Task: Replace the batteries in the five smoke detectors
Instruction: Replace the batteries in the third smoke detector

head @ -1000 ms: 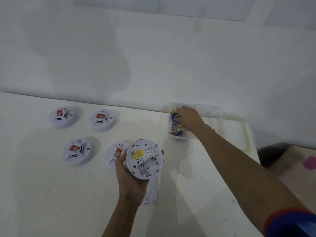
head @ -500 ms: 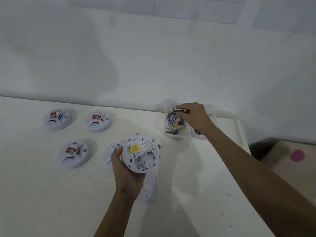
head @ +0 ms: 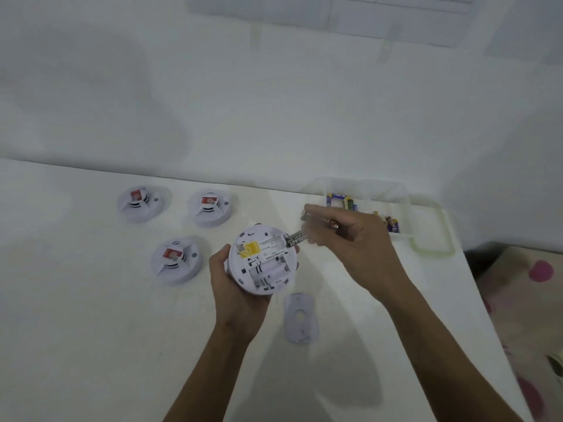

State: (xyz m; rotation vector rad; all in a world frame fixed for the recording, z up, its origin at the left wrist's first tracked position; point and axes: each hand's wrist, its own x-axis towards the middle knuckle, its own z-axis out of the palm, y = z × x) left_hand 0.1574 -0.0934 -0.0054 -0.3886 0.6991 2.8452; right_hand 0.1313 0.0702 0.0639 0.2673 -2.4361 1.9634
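My left hand (head: 236, 295) grips a white smoke detector (head: 262, 259) turned back side up, its battery bay open and bare, a yellow label near its top. My right hand (head: 350, 239) holds two dark batteries (head: 318, 220) just above the detector's upper right edge, one tip close to the rim. Three other detectors lie face up on the white table: far left (head: 139, 204), middle back (head: 210, 207) and front left (head: 176, 259). A fourth is hidden behind the held one.
The detached battery cover (head: 301, 318) lies on the table below the held detector. A clear plastic box (head: 405, 205) with several loose batteries stands at the back right, next to its green-rimmed lid (head: 432, 251). The table's right edge runs beside patterned fabric (head: 524, 300).
My right hand left the battery box and came left and nearer with batteries, reaching the detector. The left hand kept holding the detector, and the view shifted.
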